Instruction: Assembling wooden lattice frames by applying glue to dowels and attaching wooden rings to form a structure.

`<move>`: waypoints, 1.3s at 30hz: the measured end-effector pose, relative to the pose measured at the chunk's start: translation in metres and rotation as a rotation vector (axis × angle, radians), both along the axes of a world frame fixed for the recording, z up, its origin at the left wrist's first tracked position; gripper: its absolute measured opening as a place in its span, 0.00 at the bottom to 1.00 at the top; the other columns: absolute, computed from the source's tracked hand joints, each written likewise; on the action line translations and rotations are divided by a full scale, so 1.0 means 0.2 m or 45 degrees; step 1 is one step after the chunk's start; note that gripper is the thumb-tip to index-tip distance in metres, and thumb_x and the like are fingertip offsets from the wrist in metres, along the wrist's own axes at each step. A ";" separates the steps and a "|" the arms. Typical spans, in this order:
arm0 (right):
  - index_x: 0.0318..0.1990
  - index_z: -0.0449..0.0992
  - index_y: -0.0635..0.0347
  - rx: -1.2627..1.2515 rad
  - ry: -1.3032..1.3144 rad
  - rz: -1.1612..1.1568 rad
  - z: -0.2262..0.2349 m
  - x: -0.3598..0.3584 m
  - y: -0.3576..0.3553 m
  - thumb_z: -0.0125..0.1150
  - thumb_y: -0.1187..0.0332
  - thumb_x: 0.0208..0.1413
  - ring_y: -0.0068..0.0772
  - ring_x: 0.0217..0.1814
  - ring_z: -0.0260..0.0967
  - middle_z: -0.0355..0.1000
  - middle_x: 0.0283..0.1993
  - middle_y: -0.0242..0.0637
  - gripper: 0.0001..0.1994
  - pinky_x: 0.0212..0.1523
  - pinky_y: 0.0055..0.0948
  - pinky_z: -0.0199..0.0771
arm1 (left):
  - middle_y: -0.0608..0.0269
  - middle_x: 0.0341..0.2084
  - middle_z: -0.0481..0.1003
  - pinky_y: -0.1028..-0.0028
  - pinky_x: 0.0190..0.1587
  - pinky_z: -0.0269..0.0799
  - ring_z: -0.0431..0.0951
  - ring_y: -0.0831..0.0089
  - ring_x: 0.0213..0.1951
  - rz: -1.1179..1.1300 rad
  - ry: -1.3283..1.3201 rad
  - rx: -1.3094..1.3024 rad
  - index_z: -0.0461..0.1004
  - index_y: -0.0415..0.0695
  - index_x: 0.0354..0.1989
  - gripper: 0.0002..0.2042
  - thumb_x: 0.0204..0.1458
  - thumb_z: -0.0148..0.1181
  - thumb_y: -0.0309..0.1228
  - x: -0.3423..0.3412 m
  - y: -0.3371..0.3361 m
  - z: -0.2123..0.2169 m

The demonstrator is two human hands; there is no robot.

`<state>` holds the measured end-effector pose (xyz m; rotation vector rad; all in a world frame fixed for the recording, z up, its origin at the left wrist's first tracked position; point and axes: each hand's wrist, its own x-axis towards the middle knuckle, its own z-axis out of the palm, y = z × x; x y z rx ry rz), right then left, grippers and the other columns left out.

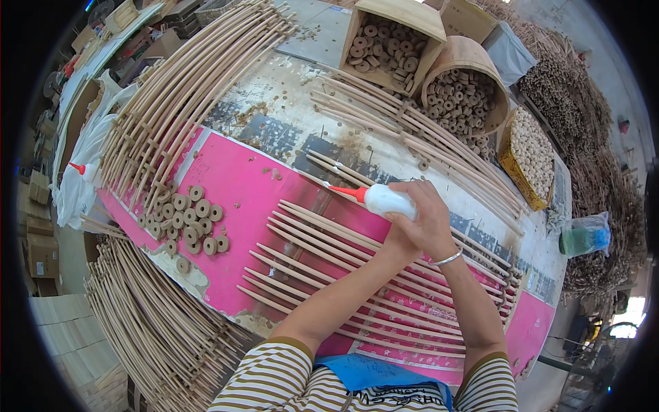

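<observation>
My right hand (429, 216), with a silver bangle on its wrist, is closed around a white glue bottle (390, 201) that lies nearly sideways. Its red nozzle (349, 193) points left, with the tip at the end of a wooden stick (313, 180). A dab of white shows at that tip. My left hand (402, 242) is just below the bottle, mostly covered by the right hand, so its fingers are hidden. Beneath both forearms, several pale wooden sticks (312, 248) lie side by side, their tapered ends toward the left.
Loose wooden rings (194, 218) lie on the pink table cover (237, 175). Sticks fitted with rings (147, 130) form a row at the left. A wooden box (425, 20) and round tub (498, 69) hold more rings; a yellow container (511, 161) holds small pale pieces. Another red-tipped bottle (86, 170) stands far left.
</observation>
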<state>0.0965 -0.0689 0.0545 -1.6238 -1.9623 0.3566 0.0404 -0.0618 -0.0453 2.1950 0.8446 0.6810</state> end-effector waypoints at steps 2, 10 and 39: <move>0.52 0.80 0.56 -0.025 0.043 0.000 0.02 -0.01 -0.01 0.77 0.67 0.42 0.46 0.49 0.72 0.77 0.45 0.39 0.25 0.51 0.39 0.74 | 0.45 0.67 0.64 0.47 0.73 0.52 0.60 0.48 0.71 0.005 0.026 0.012 0.62 0.41 0.69 0.27 0.64 0.52 0.38 -0.01 -0.01 0.00; 0.51 0.79 0.55 -0.034 0.038 0.212 0.04 -0.07 -0.04 0.76 0.65 0.43 0.45 0.49 0.70 0.75 0.44 0.38 0.24 0.51 0.41 0.70 | 0.45 0.68 0.64 0.47 0.74 0.51 0.60 0.48 0.71 -0.001 0.113 0.062 0.61 0.41 0.70 0.27 0.64 0.52 0.39 0.03 0.01 0.02; 0.51 0.80 0.55 0.014 0.004 0.291 0.02 -0.09 -0.05 0.77 0.64 0.43 0.47 0.47 0.70 0.74 0.42 0.40 0.24 0.50 0.44 0.69 | 0.46 0.71 0.61 0.46 0.75 0.47 0.57 0.48 0.73 -0.030 0.441 0.278 0.59 0.43 0.72 0.29 0.64 0.52 0.41 0.05 -0.01 0.07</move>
